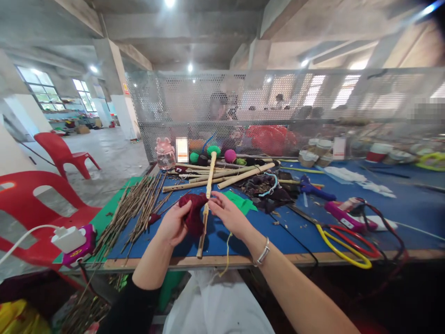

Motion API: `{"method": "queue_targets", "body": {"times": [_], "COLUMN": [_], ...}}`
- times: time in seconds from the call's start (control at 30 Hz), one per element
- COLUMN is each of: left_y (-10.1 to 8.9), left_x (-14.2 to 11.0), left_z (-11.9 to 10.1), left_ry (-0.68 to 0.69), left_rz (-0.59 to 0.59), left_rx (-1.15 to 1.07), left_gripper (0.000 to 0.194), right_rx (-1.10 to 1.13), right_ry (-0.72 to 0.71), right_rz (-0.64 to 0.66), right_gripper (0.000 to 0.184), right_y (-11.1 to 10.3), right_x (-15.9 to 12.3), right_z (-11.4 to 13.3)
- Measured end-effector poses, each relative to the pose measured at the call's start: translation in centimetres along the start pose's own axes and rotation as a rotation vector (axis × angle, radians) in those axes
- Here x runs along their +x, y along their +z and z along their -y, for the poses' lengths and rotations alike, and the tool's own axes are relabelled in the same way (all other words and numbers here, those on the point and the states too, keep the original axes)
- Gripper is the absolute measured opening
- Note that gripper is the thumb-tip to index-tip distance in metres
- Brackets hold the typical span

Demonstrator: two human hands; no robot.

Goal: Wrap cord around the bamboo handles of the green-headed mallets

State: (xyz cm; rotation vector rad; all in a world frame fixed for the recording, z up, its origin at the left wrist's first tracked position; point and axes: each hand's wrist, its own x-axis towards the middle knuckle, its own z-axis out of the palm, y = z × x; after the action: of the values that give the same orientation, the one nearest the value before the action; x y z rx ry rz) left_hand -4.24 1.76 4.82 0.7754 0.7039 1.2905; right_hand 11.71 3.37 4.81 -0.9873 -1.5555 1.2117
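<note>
My left hand is closed around a bundle of soft dark red yarn, which hangs in loose folds beside a stick. The stick is tilted away from me, wound with pale cream material along its upper part and bare at the near end. A green ball-shaped top caps its far end. My right hand pinches the stick at its middle from the right, where the dark red yarn meets it; its fingertips are partly hidden. A yellow strand hangs below my right hand.
On the blue table lie thin twigs at left, bamboo sticks behind, and scissors with red and yellow handles at right. A purple power strip lies nearby. A perforated metal screen stands behind; red chairs stand left.
</note>
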Motion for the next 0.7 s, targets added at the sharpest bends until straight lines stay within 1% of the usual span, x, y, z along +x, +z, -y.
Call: {"method": "queue_targets", "body": {"times": [0.07,0.1,0.13,0.17,0.23,0.3,0.33,0.37,0.43,0.5,0.53,0.6,0.67,0.7], "left_y": [0.6,0.7,0.7,0.6,0.5,0.4,0.4,0.3,0.2,-0.1,-0.4,-1.3,-2.6,-3.3], "left_x": [-0.3,-0.3,-0.2,-0.2,-0.5,-1.2,-1.7,-2.4,-4.0,-5.6,-6.2,-6.7,-6.5,-6.1], "left_z": [0.8,1.1,1.2,1.3,1.3,1.5,1.8,2.1,3.2,4.1,4.4,4.4,3.4,2.7], "left_ry": [0.035,0.059,0.089,0.12,0.166,0.214,0.236,0.249,0.232,0.189,0.177,0.186,0.219,0.232], "left_rz": [-0.031,-0.06,-0.1,-0.141,-0.205,-0.239,-0.247,-0.259,-0.278,-0.291,-0.299,-0.334,-0.377,-0.392], "left_rx": [0.09,0.128,0.164,0.201,0.282,0.34,0.347,0.343,0.322,0.311,0.313,0.346,0.476,0.604], "left_gripper": [0.028,0.03,0.032,0.034,0.039,0.04,0.04,0.04,0.039,0.038,0.038,0.038,0.037,0.034], "right_rx": [0.148,0.18,0.196,0.207,0.243,0.317,0.356,0.384,0.39,0.303,0.232,0.062,-0.106,-0.181], "right_ry": [0.038,0.046,0.054,0.068,0.112,0.169,0.2,0.227,0.253,0.235,0.215,0.167,0.122,0.106], "right_rz": [0.146,0.199,0.227,0.222,0.128,0.024,0.006,0.019,0.101,0.149,0.15,0.111,0.042,-0.006], "right_gripper": [0.042,0.038,0.034,0.033,0.039,0.048,0.05,0.051,0.054,0.059,0.059,0.052,0.043,0.039], "right_y": [0.9,1.2,1.4,1.5,1.7,1.7,1.7,1.7,1.8,2.1,2.1,1.8,0.4,-0.8], "right_x": [0.2,0.2,0.1,0.0,-0.5,-1.2,-1.7,-2.2,-3.4,-4.9,-5.7,-7.4,-8.7,-9.3], "right_z": [0.0,0.0,0.0,0.1,0.2,0.3,0.4,0.4,0.3,0.2,0.1,0.0,-0.4,-0.6]}}
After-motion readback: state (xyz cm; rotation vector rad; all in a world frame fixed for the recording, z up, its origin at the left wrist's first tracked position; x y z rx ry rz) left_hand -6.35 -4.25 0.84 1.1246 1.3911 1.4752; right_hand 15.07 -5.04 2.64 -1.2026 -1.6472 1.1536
